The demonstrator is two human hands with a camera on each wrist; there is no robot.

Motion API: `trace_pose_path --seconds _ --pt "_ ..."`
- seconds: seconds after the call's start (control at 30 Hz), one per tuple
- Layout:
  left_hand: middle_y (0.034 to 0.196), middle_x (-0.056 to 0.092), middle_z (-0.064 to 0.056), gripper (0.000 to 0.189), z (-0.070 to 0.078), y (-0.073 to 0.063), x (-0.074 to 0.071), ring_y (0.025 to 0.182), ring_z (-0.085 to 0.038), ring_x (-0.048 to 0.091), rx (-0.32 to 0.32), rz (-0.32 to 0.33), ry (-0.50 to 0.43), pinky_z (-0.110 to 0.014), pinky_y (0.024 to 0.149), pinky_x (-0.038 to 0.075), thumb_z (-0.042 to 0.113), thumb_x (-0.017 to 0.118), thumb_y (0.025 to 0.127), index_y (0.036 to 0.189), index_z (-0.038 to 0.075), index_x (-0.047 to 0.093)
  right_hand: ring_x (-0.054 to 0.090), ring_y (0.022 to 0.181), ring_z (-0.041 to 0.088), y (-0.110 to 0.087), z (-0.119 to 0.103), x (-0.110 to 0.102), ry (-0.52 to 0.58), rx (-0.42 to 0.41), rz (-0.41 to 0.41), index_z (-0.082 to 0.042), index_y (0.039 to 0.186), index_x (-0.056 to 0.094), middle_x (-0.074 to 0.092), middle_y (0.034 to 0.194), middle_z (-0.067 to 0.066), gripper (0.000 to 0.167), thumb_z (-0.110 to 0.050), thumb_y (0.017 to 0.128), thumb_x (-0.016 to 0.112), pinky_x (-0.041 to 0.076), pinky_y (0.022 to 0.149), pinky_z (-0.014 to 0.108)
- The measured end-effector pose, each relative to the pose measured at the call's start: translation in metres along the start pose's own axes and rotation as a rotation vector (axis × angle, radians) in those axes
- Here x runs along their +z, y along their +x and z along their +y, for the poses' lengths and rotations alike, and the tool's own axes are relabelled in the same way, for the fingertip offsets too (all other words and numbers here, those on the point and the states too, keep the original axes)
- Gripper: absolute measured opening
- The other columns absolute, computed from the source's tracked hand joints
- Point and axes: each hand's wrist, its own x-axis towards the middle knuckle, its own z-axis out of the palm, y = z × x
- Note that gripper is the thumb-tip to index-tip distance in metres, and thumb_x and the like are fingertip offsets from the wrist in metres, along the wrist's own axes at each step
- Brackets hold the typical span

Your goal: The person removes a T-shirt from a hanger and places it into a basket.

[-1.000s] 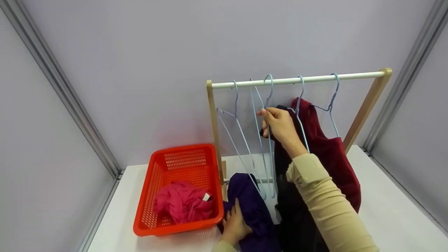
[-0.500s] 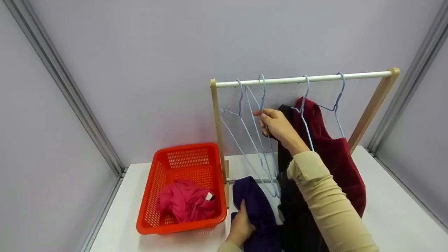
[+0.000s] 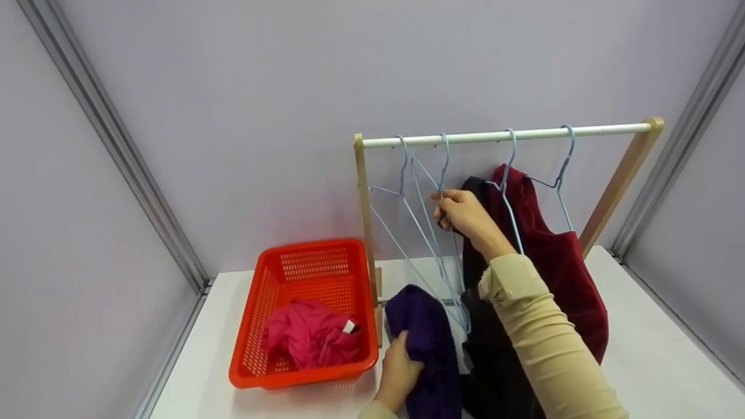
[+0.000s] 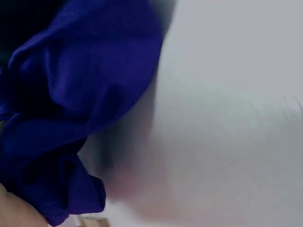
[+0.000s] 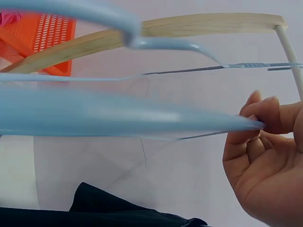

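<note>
My right hand [image 3: 463, 215] pinches a light blue clothes hanger [image 3: 445, 166] just below its hook, which is at the rack's rail. In the right wrist view the thumb and fingers [image 5: 255, 111] grip the hanger's wire [image 5: 142, 116]; no cloth shows on it. Lower down, my left hand [image 3: 398, 369] holds a dark purple garment [image 3: 428, 331] bunched up, its thumb on the cloth. The left wrist view shows the purple cloth [image 4: 104, 66] hanging in folds, with only an edge of the hand [image 4: 19, 213] visible.
A wooden-framed rack with a white rail [image 3: 605, 130] stands at the back. A bare hanger [image 3: 403, 169] hangs left; a black garment [image 3: 474, 262] and a dark red garment [image 3: 553, 250] hang right. An orange-red basket [image 3: 247, 326] holds a pink garment [image 3: 311, 337].
My right hand first shifted left, then came down a little, bringing the hanger's hook from above the rail to rail height. My left hand has drawn the purple garment slightly away from the basket.
</note>
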Motion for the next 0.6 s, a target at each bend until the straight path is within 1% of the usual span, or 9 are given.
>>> trace_pose_path --seconds 0.07,0.13,0.23,0.33,0.4,0.47,0.57,0.6 --pt "0.097 0.068 -0.013 0.049 0.008 -0.001 -0.004 0.09 -0.033 0.066 0.041 0.036 -0.033 -0.042 0.079 0.053 0.002 0.072 0.059 0.107 0.006 0.062 0.044 0.054 0.002 0.0 0.001 -0.001 -0.005 0.003 0.003 0.01 0.128 0.05 0.05 0.067 -0.007 0.039 -0.005 0.097 0.032 0.04 0.056 0.014" --pt "0.101 0.069 -0.011 0.049 0.015 -0.002 -0.01 0.094 -0.03 0.066 0.061 0.043 -0.069 -0.04 0.083 0.053 0.005 0.073 0.061 0.109 0.007 0.062 0.046 0.055 0.003 -0.002 0.003 -0.002 -0.018 0.008 -0.002 0.009 0.128 0.05 0.051 0.068 -0.007 0.039 -0.006 0.098 0.032 0.042 0.056 0.015" --pt "0.104 0.07 -0.011 0.049 0.026 -0.006 -0.024 0.099 -0.029 0.066 0.074 0.015 -0.101 -0.039 0.088 0.052 0.009 0.073 0.064 0.112 0.007 0.063 0.049 0.056 0.003 -0.004 0.005 -0.003 -0.041 0.018 -0.019 0.008 0.128 0.05 0.053 0.07 -0.006 0.037 -0.011 0.101 0.032 0.045 0.059 0.015" --pt "0.104 0.07 -0.013 0.049 0.033 -0.01 -0.042 0.099 -0.03 0.066 0.09 -0.02 -0.09 -0.039 0.088 0.052 0.009 0.073 0.064 0.111 0.005 0.063 0.052 0.057 0.002 -0.006 0.008 -0.004 -0.038 0.029 -0.036 0.009 0.128 0.048 0.054 0.073 -0.005 0.039 -0.017 0.103 0.033 0.048 0.062 0.016" --pt "0.104 0.071 -0.014 0.049 0.037 -0.012 -0.055 0.1 -0.031 0.067 0.082 -0.043 -0.098 -0.038 0.088 0.052 0.009 0.073 0.064 0.111 0.006 0.063 0.054 0.058 0.002 -0.007 0.009 -0.006 -0.021 0.027 -0.037 0.009 0.128 0.048 0.055 0.073 -0.005 0.042 -0.021 0.104 0.034 0.049 0.063 0.016" --pt "0.105 0.071 -0.014 0.049 0.039 -0.012 -0.068 0.1 -0.031 0.067 0.056 -0.05 -0.108 -0.039 0.088 0.052 0.01 0.073 0.064 0.113 0.007 0.063 0.056 0.059 0.002 -0.008 0.01 -0.007 0.0 0.025 -0.036 0.011 0.127 0.047 0.056 0.073 -0.006 0.045 -0.026 0.104 0.033 0.05 0.064 0.015" --pt "0.108 0.07 -0.015 0.052 0.04 -0.009 -0.086 0.102 -0.032 0.066 0.001 -0.04 -0.125 -0.041 0.089 0.052 0.01 0.073 0.064 0.115 0.008 0.062 0.058 0.063 0.002 -0.01 0.01 -0.011 0.005 0.031 -0.013 0.011 0.128 0.046 0.06 0.076 -0.003 0.051 -0.032 0.105 0.029 0.05 0.067 0.017" --pt "0.109 0.07 -0.016 0.054 0.04 -0.007 -0.092 0.103 -0.033 0.066 -0.01 -0.032 -0.132 -0.042 0.09 0.051 0.01 0.073 0.064 0.116 0.007 0.061 0.059 0.064 0.003 -0.01 0.01 -0.012 -0.019 0.037 0.007 0.01 0.127 0.047 0.061 0.078 -0.001 0.053 -0.033 0.105 0.027 0.05 0.068 0.017"
